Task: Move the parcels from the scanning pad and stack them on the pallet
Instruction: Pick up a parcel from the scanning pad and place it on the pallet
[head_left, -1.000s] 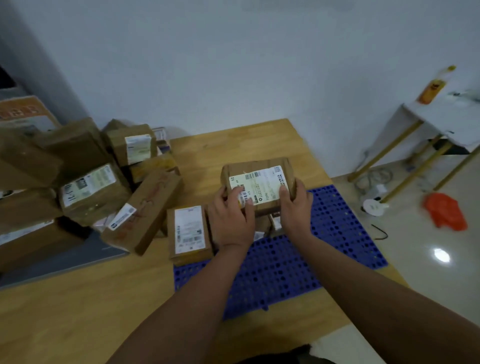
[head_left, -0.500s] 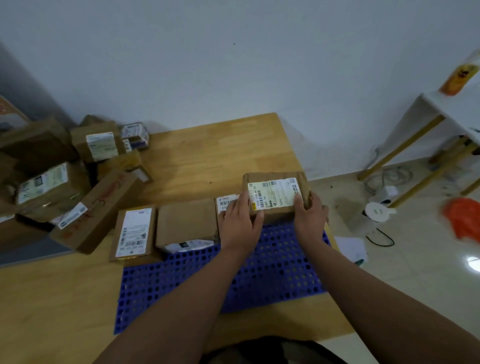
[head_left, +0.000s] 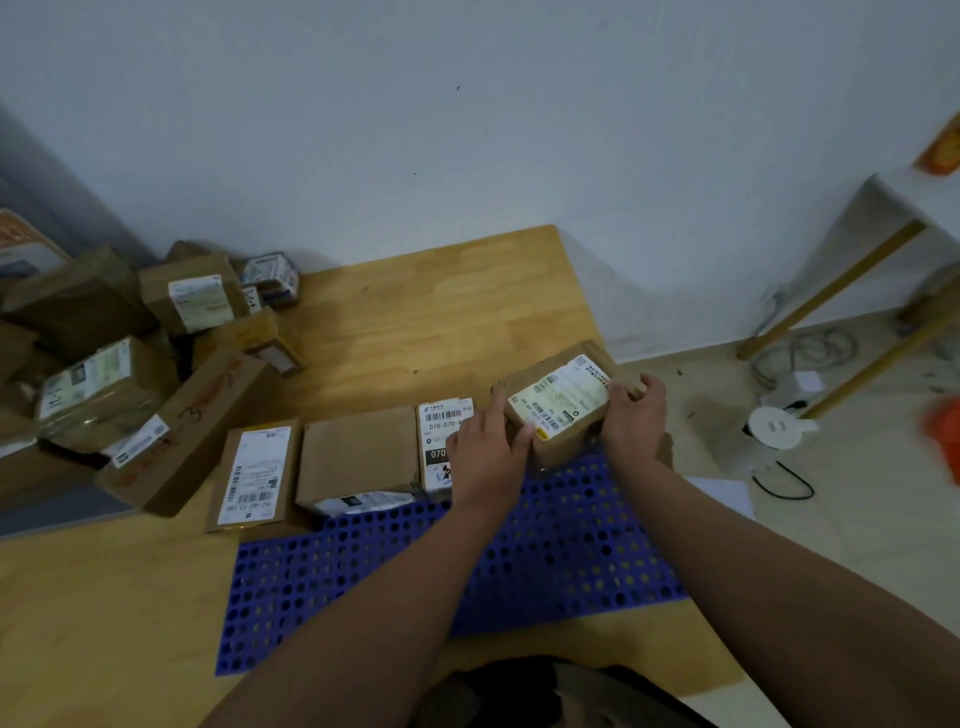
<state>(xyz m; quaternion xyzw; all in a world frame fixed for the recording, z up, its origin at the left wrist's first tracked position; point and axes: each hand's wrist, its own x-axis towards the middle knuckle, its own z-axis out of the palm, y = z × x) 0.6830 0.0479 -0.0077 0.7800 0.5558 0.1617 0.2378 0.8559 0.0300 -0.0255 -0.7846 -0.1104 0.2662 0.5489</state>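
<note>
Wooden surface (head_left: 415, 322) carries a blue pallet (head_left: 363, 582), at whose far right corner the left hand (head_left: 488, 457) and right hand (head_left: 636, 415) together grasp one tilted labelled parcel (head_left: 561, 410).

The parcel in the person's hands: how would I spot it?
Start at the blue pallet on the wooden table. Parcels line its far edge; the held parcel is at the right end. It alone is tilted, held between the left hand and right hand.
</note>
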